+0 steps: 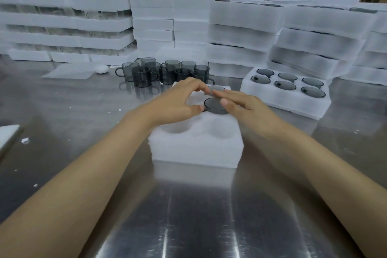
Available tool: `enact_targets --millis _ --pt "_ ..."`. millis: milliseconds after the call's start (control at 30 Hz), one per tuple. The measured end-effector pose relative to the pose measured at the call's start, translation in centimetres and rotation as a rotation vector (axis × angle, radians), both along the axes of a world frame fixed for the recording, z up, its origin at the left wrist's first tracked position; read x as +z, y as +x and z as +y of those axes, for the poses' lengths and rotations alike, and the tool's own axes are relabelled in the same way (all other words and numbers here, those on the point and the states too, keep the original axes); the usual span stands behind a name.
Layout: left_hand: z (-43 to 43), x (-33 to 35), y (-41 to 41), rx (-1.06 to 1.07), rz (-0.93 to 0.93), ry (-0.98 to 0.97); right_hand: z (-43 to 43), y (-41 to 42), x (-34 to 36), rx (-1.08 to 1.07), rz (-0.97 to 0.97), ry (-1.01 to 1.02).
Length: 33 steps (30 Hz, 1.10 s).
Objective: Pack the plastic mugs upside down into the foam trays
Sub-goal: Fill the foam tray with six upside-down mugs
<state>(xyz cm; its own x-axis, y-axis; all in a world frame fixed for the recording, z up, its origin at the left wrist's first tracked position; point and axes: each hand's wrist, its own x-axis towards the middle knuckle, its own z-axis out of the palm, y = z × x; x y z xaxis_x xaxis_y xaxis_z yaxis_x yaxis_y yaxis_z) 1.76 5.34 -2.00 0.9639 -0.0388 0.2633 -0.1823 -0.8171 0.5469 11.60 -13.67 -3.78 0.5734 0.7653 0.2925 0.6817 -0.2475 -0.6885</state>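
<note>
A white foam tray (196, 148) lies in front of me on the steel table. Two smoky grey mugs sit upside down in its far right pockets: the nearer mug (213, 105) and the farther mug (216, 88). My left hand (178, 102) arches over the tray's left side, thumb touching the nearer mug's rim, fingertips reaching the farther mug. With straight fingers, my right hand (245, 107) lies across the nearer mug's base. Two near pockets (222, 130) are open. Several loose upright mugs (165, 71) stand behind.
A filled foam tray (287, 98) with several upside-down mugs lies at the right. Stacks of foam trays (240, 33) wall off the back. A foam sheet (69, 71) lies at the back left, and foam crumbs (25, 140) dot the table (83, 111).
</note>
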Motion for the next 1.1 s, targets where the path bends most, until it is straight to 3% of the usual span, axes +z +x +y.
enact_targets --millis 333,467,600,733,933,1100 --pt "-0.3 -0.2 0.1 0.096 0.016 -0.036 0.2 0.7 0.1 0.041 0.101 -0.096" --pt "-0.4 -0.3 0.3 0.142 -0.001 -0.019 0.7 0.3 -1.7 -0.008 0.178 0.199" --pt "-0.4 -0.8 0.6 0.221 -0.023 -0.001 2.4 2.1 -2.2 -0.168 0.469 0.625" --pt "-0.3 -0.9 0.7 0.196 -0.057 0.033 4.6 5.0 -2.3 -0.276 0.600 0.593" --pt "-0.1 -1.0 1.2 0.171 -0.076 0.097 6.8 8.0 -2.5 -0.362 0.406 0.571" --pt "-0.2 -0.9 1.5 0.187 -0.070 0.129 7.9 10.1 -2.5 -0.312 0.443 0.473"
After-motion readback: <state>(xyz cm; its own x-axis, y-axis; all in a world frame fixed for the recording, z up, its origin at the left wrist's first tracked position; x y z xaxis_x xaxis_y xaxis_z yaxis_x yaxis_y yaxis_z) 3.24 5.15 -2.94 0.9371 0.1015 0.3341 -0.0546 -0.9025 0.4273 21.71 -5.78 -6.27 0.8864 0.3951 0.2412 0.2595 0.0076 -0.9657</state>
